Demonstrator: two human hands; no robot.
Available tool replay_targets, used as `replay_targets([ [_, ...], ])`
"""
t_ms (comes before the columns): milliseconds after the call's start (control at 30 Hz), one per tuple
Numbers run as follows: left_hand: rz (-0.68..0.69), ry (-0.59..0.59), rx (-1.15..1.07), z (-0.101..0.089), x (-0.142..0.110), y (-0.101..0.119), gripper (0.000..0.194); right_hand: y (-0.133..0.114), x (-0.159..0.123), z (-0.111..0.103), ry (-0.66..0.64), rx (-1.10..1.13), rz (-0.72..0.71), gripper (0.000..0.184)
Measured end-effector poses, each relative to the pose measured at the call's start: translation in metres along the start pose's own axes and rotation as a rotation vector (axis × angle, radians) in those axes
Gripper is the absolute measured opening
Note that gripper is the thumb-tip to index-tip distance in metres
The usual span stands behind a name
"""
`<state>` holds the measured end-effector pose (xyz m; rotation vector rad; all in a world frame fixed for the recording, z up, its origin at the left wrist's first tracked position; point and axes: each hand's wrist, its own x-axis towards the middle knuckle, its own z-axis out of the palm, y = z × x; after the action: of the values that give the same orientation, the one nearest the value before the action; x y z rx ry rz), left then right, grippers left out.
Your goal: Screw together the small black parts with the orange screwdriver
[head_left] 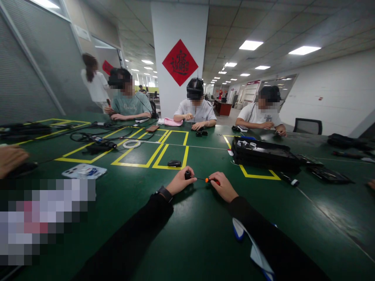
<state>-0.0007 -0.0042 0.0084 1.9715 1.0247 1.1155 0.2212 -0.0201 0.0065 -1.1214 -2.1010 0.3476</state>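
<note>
Glossy green tabletop [205, 234] beneath the fingers. Black open-topped case [260, 160], long and boxy, beyond and right of them. From where I stand: right hand [224, 186] clamped on a screwdriver [208, 180], orange-collared, thin straight shaft running to the left fingertips. Left hand [181, 181]: fingers closed on a dark rounded piece [187, 175].

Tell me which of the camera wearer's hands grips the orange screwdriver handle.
The right hand grips the orange handle; the left hand, with the watch, instead holds a small black piece.
</note>
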Motion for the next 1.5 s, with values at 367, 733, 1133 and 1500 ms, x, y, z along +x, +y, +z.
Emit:
replay_targets([
  [367,0.003,0.009,0.006,0.0014,-0.0008,0.0018,0.02,-0.0026,-0.001,-0.0014,-0.004,0.028,0.022,0.015],
  [733,-0.039,0.02,-0.011,0.0009,-0.0008,0.0021,0.021,-0.0005,-0.0015,-0.0003,-0.005,0.015,0.025,0.016],
  [1133,-0.04,0.008,-0.015,0.0003,-0.0008,0.0047,0.02,-0.0038,-0.0002,-0.0027,-0.044,-0.014,-0.014,0.014],
  [1500,-0.052,0.022,-0.026,0.0015,-0.0008,0.0034,0.021,-0.001,0.0007,-0.0018,-0.035,-0.011,-0.024,0.017],
])
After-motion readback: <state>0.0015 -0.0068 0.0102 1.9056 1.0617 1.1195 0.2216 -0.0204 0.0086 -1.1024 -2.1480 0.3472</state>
